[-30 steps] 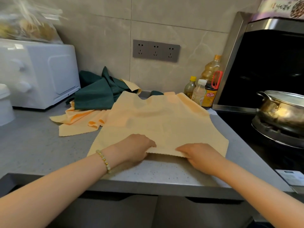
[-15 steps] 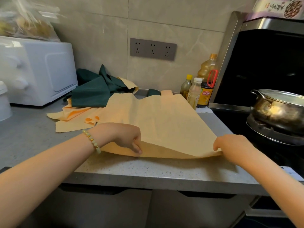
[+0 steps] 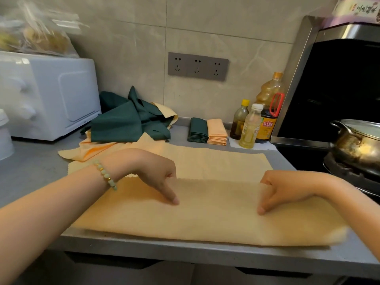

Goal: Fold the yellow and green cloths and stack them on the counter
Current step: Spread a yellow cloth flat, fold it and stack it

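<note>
A large yellow cloth (image 3: 205,214) lies folded in half across the front of the grey counter (image 3: 33,169), its fold along the counter's front edge. My left hand (image 3: 158,173) and my right hand (image 3: 283,188) pinch the upper layer's free edge, fingers curled down onto the fabric. Crumpled green cloths (image 3: 127,122) lie at the back over more loose yellow cloths (image 3: 92,149). A folded green stack (image 3: 198,130) and a folded yellow stack (image 3: 217,132) sit side by side by the wall.
A white microwave (image 3: 47,95) stands at the left with a plastic bag (image 3: 37,36) on top. Oil and sauce bottles (image 3: 257,120) stand right of the folded stacks. A steel pot (image 3: 357,145) sits on the stove at the right.
Both hands lifted the yellow cloth's near edge and carried it away from me over the rest, making a half fold. The folded stacks by the wall have come into sight.
</note>
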{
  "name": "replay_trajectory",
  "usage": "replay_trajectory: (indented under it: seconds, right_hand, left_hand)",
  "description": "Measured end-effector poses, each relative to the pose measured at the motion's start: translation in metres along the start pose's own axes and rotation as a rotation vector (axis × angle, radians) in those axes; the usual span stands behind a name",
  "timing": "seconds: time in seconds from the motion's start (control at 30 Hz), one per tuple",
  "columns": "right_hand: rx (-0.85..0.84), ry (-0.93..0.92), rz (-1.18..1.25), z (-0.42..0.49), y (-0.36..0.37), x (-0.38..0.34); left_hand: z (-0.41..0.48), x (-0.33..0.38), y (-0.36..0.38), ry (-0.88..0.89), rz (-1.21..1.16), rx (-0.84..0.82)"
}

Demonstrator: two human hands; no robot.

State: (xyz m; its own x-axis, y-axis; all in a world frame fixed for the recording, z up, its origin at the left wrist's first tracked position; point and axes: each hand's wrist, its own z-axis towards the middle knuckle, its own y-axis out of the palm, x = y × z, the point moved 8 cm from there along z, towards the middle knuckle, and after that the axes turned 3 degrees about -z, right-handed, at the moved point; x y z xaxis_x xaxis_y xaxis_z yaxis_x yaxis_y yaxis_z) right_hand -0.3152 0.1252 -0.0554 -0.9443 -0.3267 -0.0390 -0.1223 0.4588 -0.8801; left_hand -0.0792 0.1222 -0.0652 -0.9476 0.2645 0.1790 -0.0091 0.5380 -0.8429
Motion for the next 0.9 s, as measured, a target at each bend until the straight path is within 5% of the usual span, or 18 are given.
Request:
replay_trajectory:
  seconds: [0.2,0.33,0.57,0.77,0.9]
  right_hand:
    - [0.17,0.055,-0.061,0.08,-0.014,0.019]
    - [0.272,-0.064,0.089,0.114,-0.011,0.018]
    - [0.471,-0.117,0.283,0.135,-0.016,0.017]
    - [0.506,-0.087,0.311,0.142,-0.016,0.022]
    - [0.532,-0.071,0.366,0.141,-0.015,0.022]
  left_hand:
    - [0.059,-0.026,-0.028,-0.038,0.154,0.318]
    - [0.086,-0.034,-0.027,0.031,-0.012,0.453]
    - [0.105,-0.052,-0.025,0.012,-0.219,0.537]
    - [0.094,-0.047,-0.034,-0.23,0.113,0.657]
    - [0.088,0.003,-0.011,-0.062,-0.012,0.692]
